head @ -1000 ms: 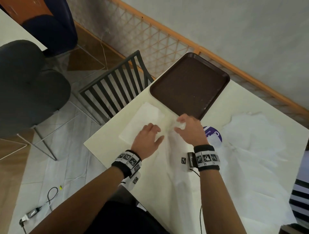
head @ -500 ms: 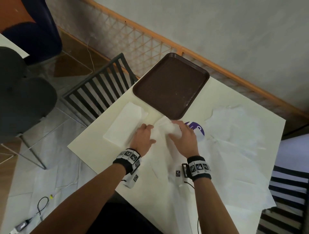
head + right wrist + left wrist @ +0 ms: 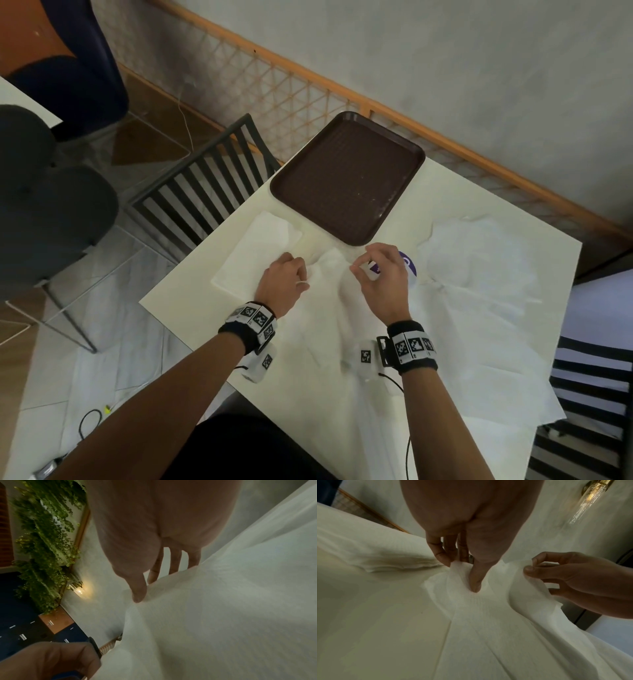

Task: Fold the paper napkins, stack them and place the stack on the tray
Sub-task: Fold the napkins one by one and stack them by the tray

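Cream tabletop [image 3: 191, 294] by tray [image 3: 346, 178]: both hands pinch napkin [image 3: 488, 615] far edge; thin, limp, tears easily, so grip corners w/ light pull.

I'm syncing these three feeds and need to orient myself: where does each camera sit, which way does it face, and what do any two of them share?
Head: worn on the head, looking forward and down at the table, brown tray and unfolded napkin; both forearms show.
Left wrist: under the left hand, looking along its fingers pinching the napkin; the right hand shows too.
Right wrist: under the right hand, looking along its fingers toward the wall and plants.
Shared: all three show the napkin and both hands.
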`<move>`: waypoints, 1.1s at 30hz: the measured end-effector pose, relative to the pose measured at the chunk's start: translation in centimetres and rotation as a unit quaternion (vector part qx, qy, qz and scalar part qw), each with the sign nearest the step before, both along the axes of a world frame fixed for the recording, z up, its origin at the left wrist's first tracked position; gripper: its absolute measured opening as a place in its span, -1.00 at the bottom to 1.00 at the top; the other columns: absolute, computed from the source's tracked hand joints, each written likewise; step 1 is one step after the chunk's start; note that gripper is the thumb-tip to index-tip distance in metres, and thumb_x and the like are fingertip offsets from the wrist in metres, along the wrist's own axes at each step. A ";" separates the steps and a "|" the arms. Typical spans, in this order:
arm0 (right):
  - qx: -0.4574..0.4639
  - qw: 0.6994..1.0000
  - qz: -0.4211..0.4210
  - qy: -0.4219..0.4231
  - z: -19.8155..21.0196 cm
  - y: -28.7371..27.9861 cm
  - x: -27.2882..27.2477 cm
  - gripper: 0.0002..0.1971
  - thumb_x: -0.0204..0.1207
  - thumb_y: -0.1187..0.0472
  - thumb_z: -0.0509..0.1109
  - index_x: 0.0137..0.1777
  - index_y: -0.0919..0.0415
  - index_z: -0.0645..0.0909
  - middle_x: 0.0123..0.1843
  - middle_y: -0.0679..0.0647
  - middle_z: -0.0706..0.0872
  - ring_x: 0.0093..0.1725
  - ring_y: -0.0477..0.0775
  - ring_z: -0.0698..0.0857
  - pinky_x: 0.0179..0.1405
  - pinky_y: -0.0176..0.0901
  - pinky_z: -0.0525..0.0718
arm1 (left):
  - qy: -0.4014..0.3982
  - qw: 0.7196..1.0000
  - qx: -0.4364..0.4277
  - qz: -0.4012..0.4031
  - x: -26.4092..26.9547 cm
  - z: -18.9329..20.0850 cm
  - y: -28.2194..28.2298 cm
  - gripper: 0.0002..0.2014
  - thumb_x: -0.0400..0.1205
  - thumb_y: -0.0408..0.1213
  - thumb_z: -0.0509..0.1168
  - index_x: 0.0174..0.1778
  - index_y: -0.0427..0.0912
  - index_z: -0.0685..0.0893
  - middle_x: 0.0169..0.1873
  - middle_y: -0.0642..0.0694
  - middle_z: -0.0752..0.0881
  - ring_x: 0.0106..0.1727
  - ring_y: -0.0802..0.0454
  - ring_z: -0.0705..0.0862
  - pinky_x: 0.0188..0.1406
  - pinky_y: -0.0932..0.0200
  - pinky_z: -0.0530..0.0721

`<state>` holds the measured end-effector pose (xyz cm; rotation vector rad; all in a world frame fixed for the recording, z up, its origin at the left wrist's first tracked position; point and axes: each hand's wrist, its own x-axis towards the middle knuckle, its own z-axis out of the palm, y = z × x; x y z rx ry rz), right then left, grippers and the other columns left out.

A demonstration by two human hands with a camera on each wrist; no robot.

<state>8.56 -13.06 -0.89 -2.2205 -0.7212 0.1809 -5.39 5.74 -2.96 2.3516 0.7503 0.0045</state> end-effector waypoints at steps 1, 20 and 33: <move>0.009 1.000 -0.011 -0.006 0.5 -0.1 -0.1 -0.83 0.59 0.24 0.68 -0.10 -0.04 0.77 0.29 -0.08 0.70 0.20 -0.04 0.72 0.20 -0.52 0.57 | -0.010 1.000 0.000 0.000 -0.1 0.2 0.1 -0.75 0.58 -0.24 0.64 -0.17 -0.05 0.65 0.04 0.01 0.65 0.05 -0.06 0.73 0.13 -0.06 0.71; 0.089 0.995 0.035 -0.022 8.3 -0.5 -0.6 -0.85 0.73 0.11 0.58 0.06 0.04 0.63 0.01 -0.17 0.84 0.06 -0.09 0.81 0.16 0.00 0.79 | -0.132 0.977 -0.103 -0.129 3.9 5.3 -0.2 -0.81 0.74 0.01 0.48 -0.03 -0.02 0.77 -0.20 0.17 0.72 -0.15 0.28 0.67 -0.12 0.26 0.55; 0.281 0.915 -0.025 0.288 5.7 0.0 -1.4 -0.78 0.69 0.28 0.60 0.28 0.20 0.70 0.17 0.09 0.89 0.14 0.17 0.85 0.17 0.18 0.77 | -0.226 0.943 -0.240 -0.047 0.9 12.4 5.7 -0.81 0.77 -0.19 0.46 0.21 -0.19 0.85 0.05 -0.01 0.93 0.06 -0.01 0.92 0.13 -0.15 0.89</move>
